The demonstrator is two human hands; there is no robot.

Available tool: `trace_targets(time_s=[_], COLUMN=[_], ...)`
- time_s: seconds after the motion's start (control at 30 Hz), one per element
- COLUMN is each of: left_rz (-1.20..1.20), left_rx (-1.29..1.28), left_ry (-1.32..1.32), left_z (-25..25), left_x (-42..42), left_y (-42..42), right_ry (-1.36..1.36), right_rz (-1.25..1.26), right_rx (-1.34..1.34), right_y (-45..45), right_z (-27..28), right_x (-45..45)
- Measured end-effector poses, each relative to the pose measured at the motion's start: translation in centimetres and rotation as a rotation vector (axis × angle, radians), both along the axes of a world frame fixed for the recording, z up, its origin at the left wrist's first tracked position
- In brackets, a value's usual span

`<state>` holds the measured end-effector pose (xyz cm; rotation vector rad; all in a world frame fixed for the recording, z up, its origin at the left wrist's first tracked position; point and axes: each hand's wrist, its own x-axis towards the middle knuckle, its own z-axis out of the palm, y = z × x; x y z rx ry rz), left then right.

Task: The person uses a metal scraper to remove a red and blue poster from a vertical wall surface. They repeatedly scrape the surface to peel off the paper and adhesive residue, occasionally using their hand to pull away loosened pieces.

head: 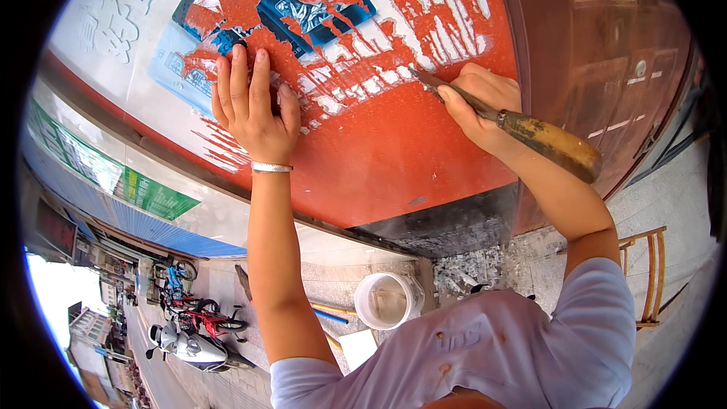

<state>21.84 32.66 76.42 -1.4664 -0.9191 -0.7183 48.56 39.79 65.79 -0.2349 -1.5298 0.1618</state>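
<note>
A red wall panel fills the upper middle, partly covered by a torn white and blue poster with ragged strips scraped off it. My left hand, with a silver bracelet at the wrist, lies with fingers spread against the panel and the poster remnants. My right hand grips the metal shaft of a wooden-handled scraping tool. The tool's worn yellowish handle points down to the right, and its tip touches the lower edge of the white shreds.
A white plastic bucket stands on the ground below, close to scattered paper scraps. To the right are a brown metal door and a wooden frame. A white scooter and bicycles stand at lower left.
</note>
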Motion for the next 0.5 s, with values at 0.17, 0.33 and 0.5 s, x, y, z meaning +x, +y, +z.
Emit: trace_targets(time_s=[0.17,0.33,0.5], left_rz=[0.045,0.03,-0.01], left_rx=[-0.004,-0.002,0.009], left_ry=[0.0,0.002,0.017], left_z=[-0.1,-0.1,-0.1], left_x=[0.0,-0.2,-0.3], left_y=[-0.4,-0.3,0.0], right_ry=[0.048,0.095,0.11], right_rz=[0.023,0.056,0.098], right_rx=[-0.057,-0.167,-0.207], right_y=[-0.2,-1.2,-1.5], right_z=[0.4,-1.7,-0.6], right_x=[-0.2,-0.1,-0.9])
